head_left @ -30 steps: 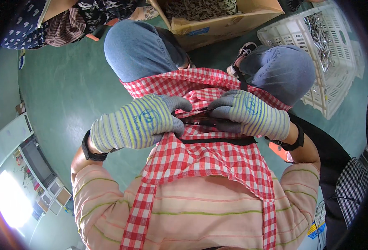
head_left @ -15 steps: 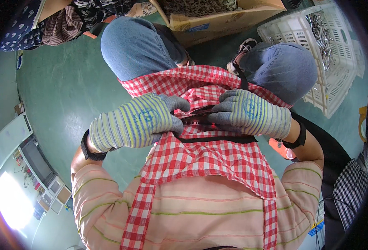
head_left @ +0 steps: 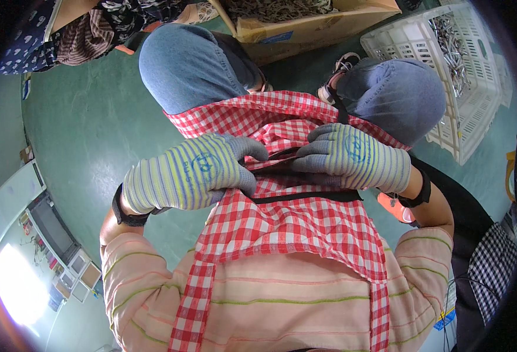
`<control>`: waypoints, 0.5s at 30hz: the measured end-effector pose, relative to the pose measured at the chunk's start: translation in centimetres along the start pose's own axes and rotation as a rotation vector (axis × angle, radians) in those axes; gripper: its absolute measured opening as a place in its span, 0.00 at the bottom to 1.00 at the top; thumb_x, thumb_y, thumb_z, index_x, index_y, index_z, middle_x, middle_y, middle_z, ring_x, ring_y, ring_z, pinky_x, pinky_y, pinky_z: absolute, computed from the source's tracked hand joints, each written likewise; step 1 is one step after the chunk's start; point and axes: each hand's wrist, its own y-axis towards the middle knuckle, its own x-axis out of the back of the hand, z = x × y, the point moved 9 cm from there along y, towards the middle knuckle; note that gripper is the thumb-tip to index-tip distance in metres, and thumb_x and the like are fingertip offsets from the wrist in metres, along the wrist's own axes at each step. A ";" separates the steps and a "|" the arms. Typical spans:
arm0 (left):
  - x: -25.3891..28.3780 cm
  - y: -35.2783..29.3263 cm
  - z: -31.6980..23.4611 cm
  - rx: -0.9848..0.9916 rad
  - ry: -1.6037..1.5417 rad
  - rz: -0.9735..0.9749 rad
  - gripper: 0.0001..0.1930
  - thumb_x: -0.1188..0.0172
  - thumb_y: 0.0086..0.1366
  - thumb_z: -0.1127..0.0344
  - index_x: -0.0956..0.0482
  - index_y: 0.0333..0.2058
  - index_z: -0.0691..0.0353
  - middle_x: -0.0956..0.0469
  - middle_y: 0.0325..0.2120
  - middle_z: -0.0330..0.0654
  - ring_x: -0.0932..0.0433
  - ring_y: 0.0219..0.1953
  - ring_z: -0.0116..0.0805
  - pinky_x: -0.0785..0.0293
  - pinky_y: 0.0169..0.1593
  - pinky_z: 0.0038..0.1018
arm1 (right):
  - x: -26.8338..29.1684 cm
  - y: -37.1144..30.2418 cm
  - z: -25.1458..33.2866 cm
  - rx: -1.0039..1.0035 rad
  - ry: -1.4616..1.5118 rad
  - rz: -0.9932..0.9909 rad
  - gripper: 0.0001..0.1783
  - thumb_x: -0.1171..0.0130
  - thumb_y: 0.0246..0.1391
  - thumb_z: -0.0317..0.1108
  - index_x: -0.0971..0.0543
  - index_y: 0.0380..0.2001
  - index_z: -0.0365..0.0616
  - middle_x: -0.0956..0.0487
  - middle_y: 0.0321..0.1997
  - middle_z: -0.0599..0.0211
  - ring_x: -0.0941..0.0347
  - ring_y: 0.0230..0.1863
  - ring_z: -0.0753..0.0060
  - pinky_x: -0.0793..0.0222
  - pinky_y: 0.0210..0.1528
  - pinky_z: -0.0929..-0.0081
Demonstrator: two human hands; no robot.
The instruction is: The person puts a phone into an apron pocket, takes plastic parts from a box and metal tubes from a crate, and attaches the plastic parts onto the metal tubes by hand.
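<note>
A red-and-white checked apron (head_left: 282, 226) with black trim covers my front and lap. Both hands wear striped knit gloves with grey fingers. My left hand (head_left: 197, 170) is closed on the apron's bunched cloth at the left end of a black-edged opening. Opposite it, my right hand (head_left: 355, 158) has its fingers curled over the other side, gripping the apron by dark material there. A dark strip of fabric (head_left: 279, 167) runs between the two hands. The fingertips of the right hand are partly hidden in the folds, and I cannot make out what lies inside.
A cardboard box (head_left: 323, 28) of tangled brownish pieces stands beyond my knees. To its right is a white plastic crate (head_left: 408, 44) holding shiny metal parts. Another person's patterned clothing (head_left: 88, 38) shows at upper left. Black-and-white checked cloth (head_left: 493, 270) lies at right.
Both hands stay at the same part of the apron. My right hand has shifted very slightly, and the cloth between the hands has moved a little.
</note>
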 end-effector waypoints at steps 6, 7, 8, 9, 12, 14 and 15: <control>-0.2 -0.2 0.1 -0.028 -0.043 0.012 0.15 0.42 0.51 0.74 0.19 0.39 0.56 0.33 0.56 0.56 0.27 0.52 0.54 0.29 0.55 0.40 | 0.1 0.0 0.1 0.009 0.002 0.001 0.21 0.40 0.52 0.41 0.25 0.49 0.48 0.22 0.43 0.59 0.25 0.43 0.52 0.30 0.47 0.57; -0.2 -0.1 0.1 -0.031 -0.059 0.014 0.15 0.42 0.50 0.74 0.19 0.39 0.56 0.34 0.56 0.56 0.27 0.53 0.54 0.29 0.55 0.40 | 0.0 -0.1 0.1 0.003 -0.011 0.010 0.21 0.40 0.52 0.40 0.25 0.49 0.48 0.22 0.43 0.59 0.25 0.42 0.52 0.30 0.47 0.57; -0.3 -0.1 0.2 -0.035 -0.058 0.015 0.15 0.42 0.50 0.74 0.19 0.39 0.56 0.34 0.56 0.56 0.27 0.53 0.54 0.29 0.55 0.40 | -0.2 -0.2 0.0 -0.003 -0.023 0.020 0.21 0.40 0.52 0.40 0.25 0.49 0.48 0.22 0.42 0.59 0.25 0.42 0.52 0.30 0.47 0.57; -0.3 -0.1 0.2 -0.024 -0.048 0.017 0.15 0.42 0.51 0.74 0.19 0.39 0.56 0.34 0.56 0.56 0.27 0.53 0.54 0.29 0.55 0.40 | -0.2 -0.1 0.1 -0.002 -0.024 0.020 0.21 0.40 0.52 0.40 0.25 0.49 0.48 0.22 0.42 0.59 0.25 0.42 0.52 0.30 0.47 0.57; -0.3 -0.2 -0.1 -0.030 -0.032 0.001 0.15 0.42 0.52 0.74 0.19 0.40 0.56 0.34 0.57 0.56 0.27 0.52 0.53 0.29 0.55 0.40 | 0.1 -0.1 0.1 -0.006 0.014 0.006 0.19 0.41 0.54 0.41 0.24 0.47 0.46 0.22 0.40 0.58 0.25 0.42 0.53 0.30 0.46 0.58; -0.1 -0.3 -0.4 -0.043 -0.026 -0.018 0.15 0.42 0.52 0.74 0.19 0.40 0.56 0.34 0.57 0.56 0.27 0.52 0.52 0.29 0.54 0.40 | 0.6 0.1 -0.2 -0.023 0.271 -0.018 0.16 0.41 0.55 0.39 0.23 0.44 0.43 0.21 0.39 0.57 0.24 0.41 0.52 0.30 0.45 0.59; -0.2 -0.4 -0.3 -0.038 -0.028 -0.018 0.16 0.41 0.51 0.74 0.19 0.41 0.55 0.34 0.57 0.56 0.26 0.51 0.51 0.29 0.54 0.39 | 1.1 0.2 -0.1 -0.022 0.271 -0.016 0.16 0.41 0.55 0.39 0.23 0.44 0.43 0.21 0.39 0.57 0.24 0.41 0.52 0.30 0.45 0.59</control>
